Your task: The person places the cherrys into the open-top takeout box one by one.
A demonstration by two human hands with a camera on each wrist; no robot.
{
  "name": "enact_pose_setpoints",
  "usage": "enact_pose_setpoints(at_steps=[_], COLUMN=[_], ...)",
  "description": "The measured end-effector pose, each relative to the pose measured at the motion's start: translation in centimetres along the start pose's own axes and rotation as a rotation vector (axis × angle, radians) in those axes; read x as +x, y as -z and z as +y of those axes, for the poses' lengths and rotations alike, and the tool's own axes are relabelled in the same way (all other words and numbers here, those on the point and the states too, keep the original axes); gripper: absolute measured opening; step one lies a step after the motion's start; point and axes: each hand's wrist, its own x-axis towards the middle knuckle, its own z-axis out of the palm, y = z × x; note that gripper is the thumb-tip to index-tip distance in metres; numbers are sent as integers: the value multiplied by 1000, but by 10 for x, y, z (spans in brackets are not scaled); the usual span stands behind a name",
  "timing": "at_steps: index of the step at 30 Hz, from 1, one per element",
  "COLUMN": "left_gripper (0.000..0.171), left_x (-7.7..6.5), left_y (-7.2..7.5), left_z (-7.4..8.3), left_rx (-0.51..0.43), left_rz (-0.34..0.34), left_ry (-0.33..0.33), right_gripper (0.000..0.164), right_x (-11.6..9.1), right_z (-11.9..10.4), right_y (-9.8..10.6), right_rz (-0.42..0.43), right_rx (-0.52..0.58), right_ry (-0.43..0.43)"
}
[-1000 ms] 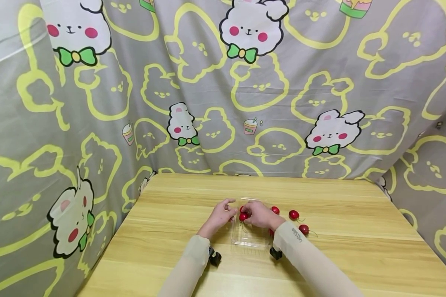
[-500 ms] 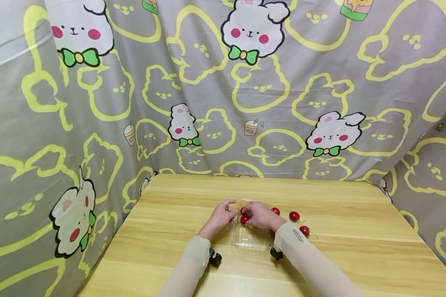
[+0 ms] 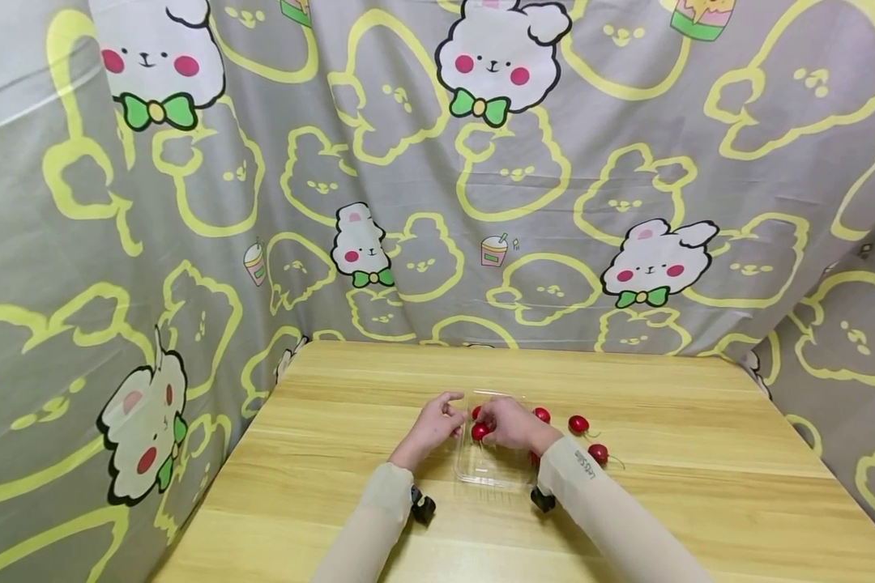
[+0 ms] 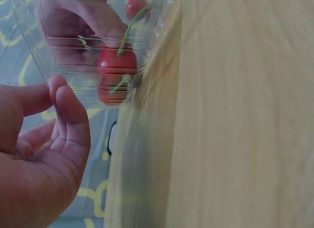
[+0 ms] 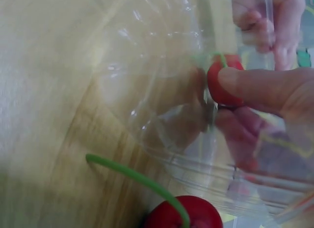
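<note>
I have the right hand (image 3: 506, 423) pinching a red cherry (image 5: 216, 93) between its fingers, inside the clear box (image 3: 490, 471) on the table (image 3: 350, 405). The left hand (image 3: 433, 423) meets the box's left side; whether its fingers grip it, I can't tell.

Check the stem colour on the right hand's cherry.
The stem is green, clearest in the left wrist view.

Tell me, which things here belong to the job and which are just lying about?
Part of the job:
clear plastic container
red cherry pinched in the right grip
loose cherries right of the container, probably

Only the setting:
wooden table
patterned cloth
black wrist devices
</note>
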Motion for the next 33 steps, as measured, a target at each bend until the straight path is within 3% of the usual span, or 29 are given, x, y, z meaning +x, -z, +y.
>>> enact_pose_setpoints(at_steps=[4, 6, 14, 33], left_gripper=[46, 46, 46, 46], left_x=[10, 10, 10, 8], left_y=[0, 0, 0, 0], left_z=[-17, -18, -16, -14], left_rx=[0, 4, -6, 12], left_rz=[0, 0, 11, 13], left_ry=[11, 12, 41, 28], right_gripper=[23, 23, 21, 22], right_x=[1, 1, 1, -3], right_z=[1, 1, -1, -2], right_y=[-1, -2, -2, 4], right_rz=[7, 10, 28, 9], right_rx=[-18, -25, -32, -32], right_ry=[-6, -7, 3, -22])
